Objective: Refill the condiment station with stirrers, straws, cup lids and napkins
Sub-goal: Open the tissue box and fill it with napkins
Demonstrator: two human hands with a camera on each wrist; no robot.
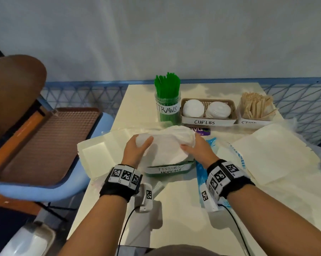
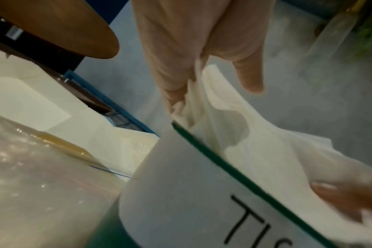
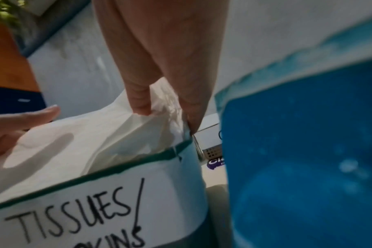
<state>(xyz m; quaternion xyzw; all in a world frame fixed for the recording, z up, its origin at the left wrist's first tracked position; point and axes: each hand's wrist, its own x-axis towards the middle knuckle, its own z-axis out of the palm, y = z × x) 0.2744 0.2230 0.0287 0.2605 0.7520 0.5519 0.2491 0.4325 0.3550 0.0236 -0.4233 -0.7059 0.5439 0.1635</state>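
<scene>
Soft white napkins (image 1: 165, 145), a limp, featherlight wad, bulging out of the green bin (image 1: 167, 169) labelled TISSUES/NAPKINS, gripped at both ends. Left hand (image 1: 136, 148) curled over the near-left corner, thumb on top; right hand (image 1: 196, 149) pinching the far-right edge, fingers (image 3: 139, 99) bunching the paper just above the rim. Likely to crumple and tear: best held by the stack's outer edges, pressed down evenly. Beyond the fingers on the tabletop (image 1: 174, 209): straws (image 1: 167, 85), cup lids (image 1: 193, 108), stirrers (image 1: 255, 104).
</scene>
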